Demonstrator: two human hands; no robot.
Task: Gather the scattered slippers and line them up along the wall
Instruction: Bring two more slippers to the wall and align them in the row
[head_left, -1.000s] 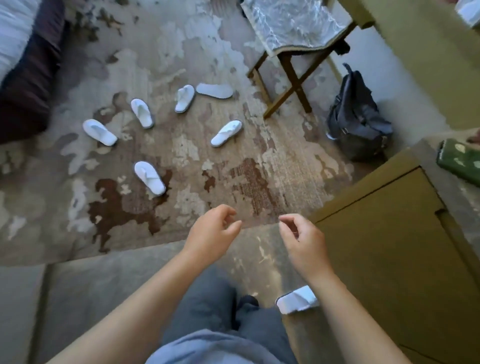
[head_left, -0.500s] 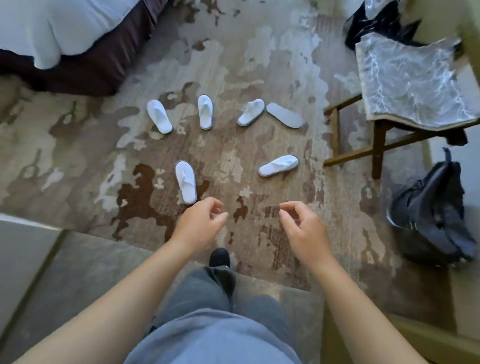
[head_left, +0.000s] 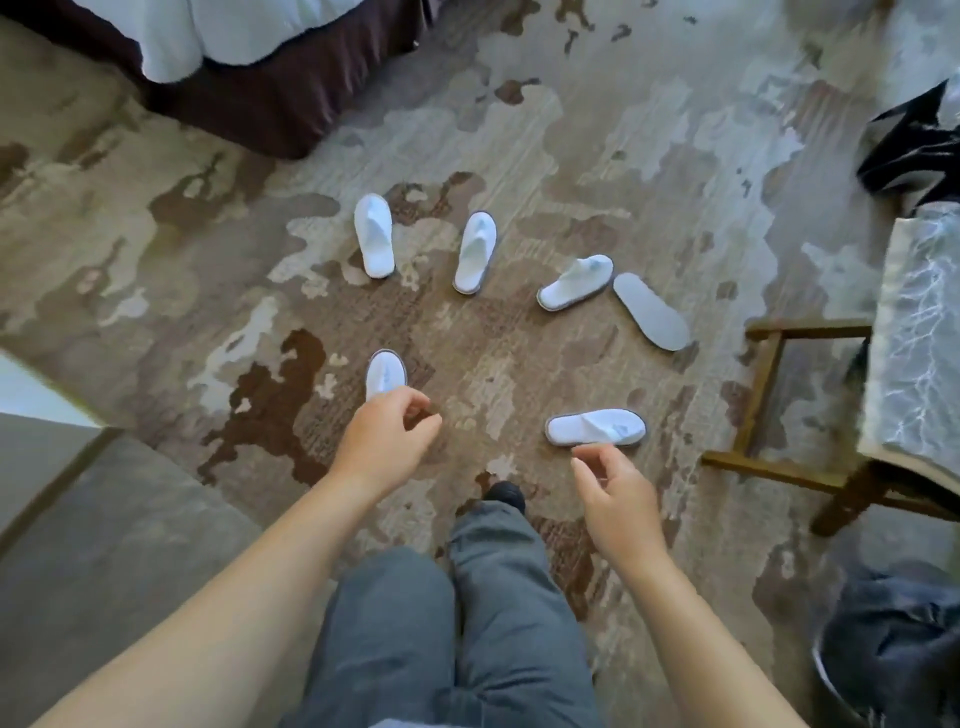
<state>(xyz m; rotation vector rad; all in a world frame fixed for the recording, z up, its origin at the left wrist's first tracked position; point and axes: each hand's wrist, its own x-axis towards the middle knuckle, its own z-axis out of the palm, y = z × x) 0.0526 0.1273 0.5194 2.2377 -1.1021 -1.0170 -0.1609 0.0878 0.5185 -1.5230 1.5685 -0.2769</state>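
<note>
Several white slippers lie scattered on the patterned carpet. One slipper (head_left: 373, 242) and a second slipper (head_left: 475, 253) lie side by side at the far middle. A third slipper (head_left: 575, 282) lies beside an upturned slipper (head_left: 650, 311) showing its grey sole. A near slipper (head_left: 385, 373) is partly hidden behind my left hand (head_left: 383, 441), which hovers over it with loosely curled fingers and holds nothing. Another slipper (head_left: 596, 427) lies crosswise just beyond my right hand (head_left: 618, 506), also loosely curled and holding nothing.
A bed (head_left: 249, 47) with a dark skirt stands at the top left. A wooden stool (head_left: 810, 415) with a marbled cushion is at the right, a dark bag (head_left: 898, 644) below it. My legs (head_left: 467, 623) and one foot are on the carpet.
I have stepped onto the carpet toward the slippers, and they now lie closer. Both hands have moved forward, the left over the near slipper. Neither has taken hold of anything.
</note>
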